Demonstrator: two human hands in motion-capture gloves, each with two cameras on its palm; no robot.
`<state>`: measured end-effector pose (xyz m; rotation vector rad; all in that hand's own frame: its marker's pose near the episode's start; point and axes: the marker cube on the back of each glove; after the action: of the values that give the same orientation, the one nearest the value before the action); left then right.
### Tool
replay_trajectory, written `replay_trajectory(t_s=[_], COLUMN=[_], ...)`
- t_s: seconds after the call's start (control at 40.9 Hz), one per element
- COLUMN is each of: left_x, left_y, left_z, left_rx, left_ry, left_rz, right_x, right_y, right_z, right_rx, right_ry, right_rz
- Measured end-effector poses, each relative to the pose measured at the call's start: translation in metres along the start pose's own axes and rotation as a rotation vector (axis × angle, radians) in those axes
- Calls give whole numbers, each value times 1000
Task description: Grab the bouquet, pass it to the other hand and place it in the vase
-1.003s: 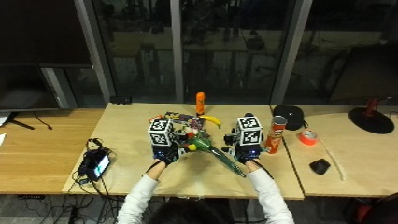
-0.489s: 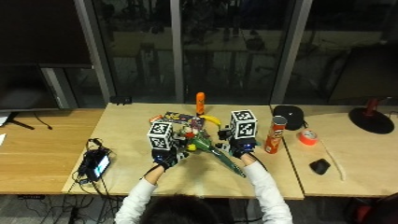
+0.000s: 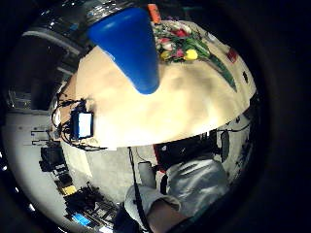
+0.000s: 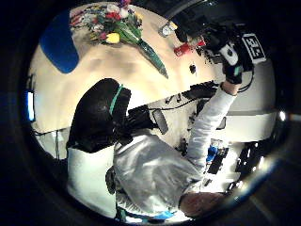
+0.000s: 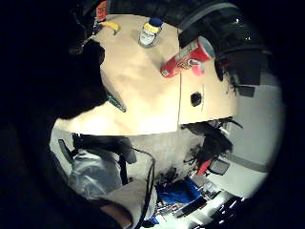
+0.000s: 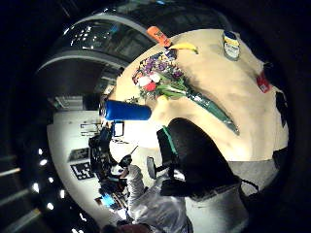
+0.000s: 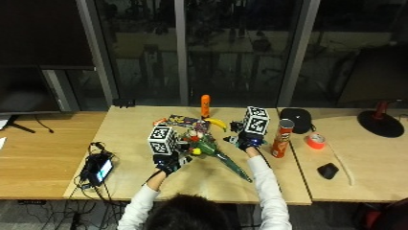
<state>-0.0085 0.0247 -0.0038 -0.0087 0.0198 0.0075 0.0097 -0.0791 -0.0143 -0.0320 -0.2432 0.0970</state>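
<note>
The bouquet [image 7: 204, 143], mixed flowers with long green wrapped stems, lies flat in the middle of the light wooden table [image 7: 137, 129]. It also shows whole and unheld in the palm views as the bouquet [image 6: 165, 80] [image 3: 180, 43]. A slim orange vase [image 7: 204, 104] stands upright behind it near the far edge. My left hand [image 7: 171, 160] hovers just left of the flower heads, fingers relaxed, holding nothing. My right hand [image 7: 245, 141] is raised to the right of the bouquet, apart from it and empty; it shows in the left thumb side view as the right hand [image 4: 233, 59].
A banana [image 7: 217, 123] lies between vase and bouquet. A red crisp tube [image 7: 279, 139] stands right of my right hand, with red tape [image 7: 314, 140], a small black object [image 7: 327, 170] and a black cap [image 7: 296, 120] beyond. A cabled device [image 7: 99, 167] sits at the left edge.
My right hand has shifted a little toward the far side of the table. The left hand and the bouquet have hardly moved.
</note>
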Motion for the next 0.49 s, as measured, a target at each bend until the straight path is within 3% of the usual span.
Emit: replay_trajectory(t_s=[0.293, 0.489], left_x=[-3, -1], left_y=[-2, -1], left_z=[-3, -1], left_rx=[6, 2], left_ry=[21, 19], left_rz=[-6, 7], right_x=[41, 40], right_y=[-34, 0], right_z=[88, 131], right_rx=[-129, -203], right_ry=[-29, 42], right_rz=[107, 163])
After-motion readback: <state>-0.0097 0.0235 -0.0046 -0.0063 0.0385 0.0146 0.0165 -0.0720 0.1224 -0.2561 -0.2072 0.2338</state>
